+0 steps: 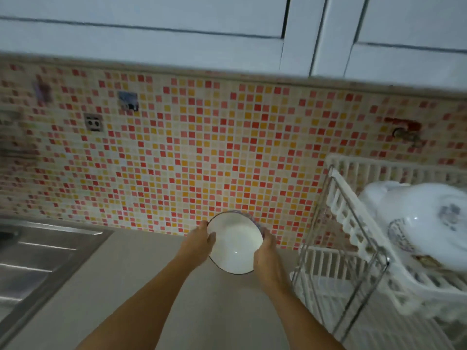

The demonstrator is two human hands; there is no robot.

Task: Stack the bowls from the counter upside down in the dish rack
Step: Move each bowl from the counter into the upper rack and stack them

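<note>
A white bowl [233,245] with a dark rim is held above the counter [141,281], tilted so its inside faces me. My left hand [201,242] grips its left edge and my right hand [267,258] grips its right edge. To the right stands a two-tier dish rack [346,215] with a white slatted tray on a metal frame. Its upper tier holds white bowls with a grey pattern [419,218], lying upside down and stacked. The held bowl is left of the rack and apart from it.
A steel sink and drainboard [43,251] fill the left side. A mosaic tile wall [177,157] with an outlet [94,122] runs behind the counter. White cabinets [177,29] hang overhead. A tap fitting [404,133] sits on the wall above the rack.
</note>
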